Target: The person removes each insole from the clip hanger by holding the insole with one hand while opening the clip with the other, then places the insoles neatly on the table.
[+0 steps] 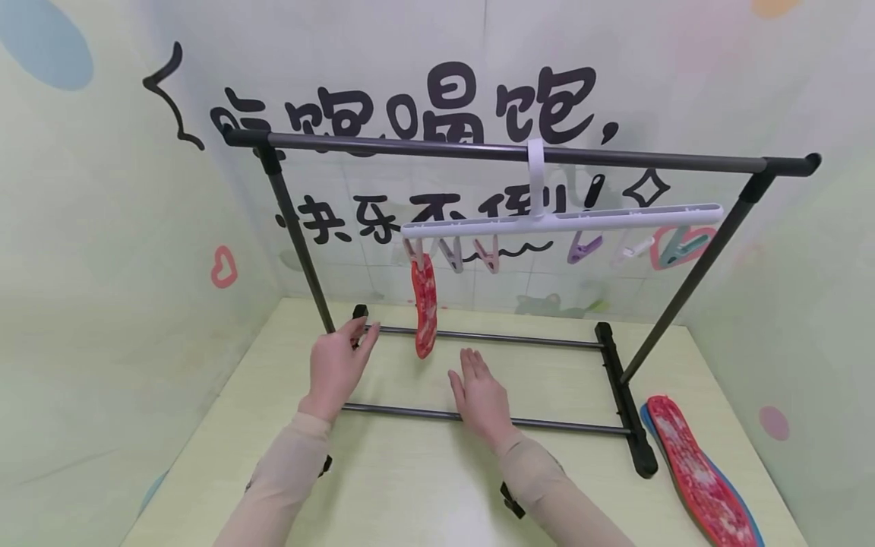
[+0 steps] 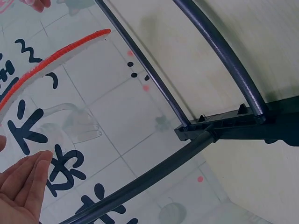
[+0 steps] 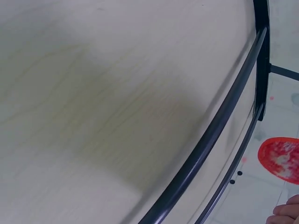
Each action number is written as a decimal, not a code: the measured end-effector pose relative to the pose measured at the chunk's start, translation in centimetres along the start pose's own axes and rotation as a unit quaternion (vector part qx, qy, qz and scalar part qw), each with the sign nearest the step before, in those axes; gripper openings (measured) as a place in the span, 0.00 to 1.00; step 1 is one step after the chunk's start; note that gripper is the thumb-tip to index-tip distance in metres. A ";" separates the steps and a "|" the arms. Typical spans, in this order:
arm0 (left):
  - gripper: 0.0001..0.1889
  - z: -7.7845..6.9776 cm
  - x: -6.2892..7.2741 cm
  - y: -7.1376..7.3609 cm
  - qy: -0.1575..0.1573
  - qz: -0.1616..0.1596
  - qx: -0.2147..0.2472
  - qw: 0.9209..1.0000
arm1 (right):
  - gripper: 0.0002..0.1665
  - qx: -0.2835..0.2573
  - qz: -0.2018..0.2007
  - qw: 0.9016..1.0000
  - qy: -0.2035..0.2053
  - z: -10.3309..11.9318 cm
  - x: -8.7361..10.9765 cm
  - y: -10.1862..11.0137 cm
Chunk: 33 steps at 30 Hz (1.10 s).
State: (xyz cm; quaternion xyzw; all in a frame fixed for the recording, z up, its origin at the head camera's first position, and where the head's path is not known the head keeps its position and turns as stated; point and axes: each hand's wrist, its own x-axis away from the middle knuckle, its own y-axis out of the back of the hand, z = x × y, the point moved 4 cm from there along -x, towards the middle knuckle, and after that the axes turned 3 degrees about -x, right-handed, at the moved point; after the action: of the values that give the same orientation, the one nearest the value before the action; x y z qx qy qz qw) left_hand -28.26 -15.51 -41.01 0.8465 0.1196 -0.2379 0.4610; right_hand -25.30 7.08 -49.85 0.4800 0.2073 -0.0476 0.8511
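A red, marbled insole hangs by one end from a pink clothespin at the left end of a white clip hanger. To its left, near the rack's left post, my left hand is raised with bent, relaxed fingers and nothing between them. My right hand, fingers extended, is over the rack's front lower bar, below and right of the insole. Neither hand touches the insole. Its thin edge shows in the left wrist view, and its lower tip in the right wrist view.
The hanger hooks over the top bar of a black rack. Other clothespins dangle along it. More insoles, red on top with blue beneath, lie on the table at right. A printed curtain surrounds the table.
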 end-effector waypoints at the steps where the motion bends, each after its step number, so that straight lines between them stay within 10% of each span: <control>1: 0.21 -0.1 -0.2 0.1 -0.002 -0.001 0.001 1.000 | 0.31 -0.005 0.011 1.000 -0.005 0.2 -0.3 -0.2; 12: 0.20 -0.7 -2.3 0.9 -0.017 -0.027 0.011 0.999 | 0.40 -0.051 0.079 0.995 -0.030 2.1 -2.8 -1.6; 33: 0.22 -1.9 -4.8 0.8 -0.014 -0.025 0.005 1.000 | 0.48 -0.016 0.078 0.996 -0.046 3.4 -5.1 -2.5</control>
State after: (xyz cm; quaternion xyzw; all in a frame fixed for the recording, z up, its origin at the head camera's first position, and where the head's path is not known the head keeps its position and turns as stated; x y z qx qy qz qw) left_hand -31.44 -14.31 -37.08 0.8418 0.1333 -0.2621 0.4526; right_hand -29.61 2.29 -48.20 0.4781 0.1302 0.0003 0.8686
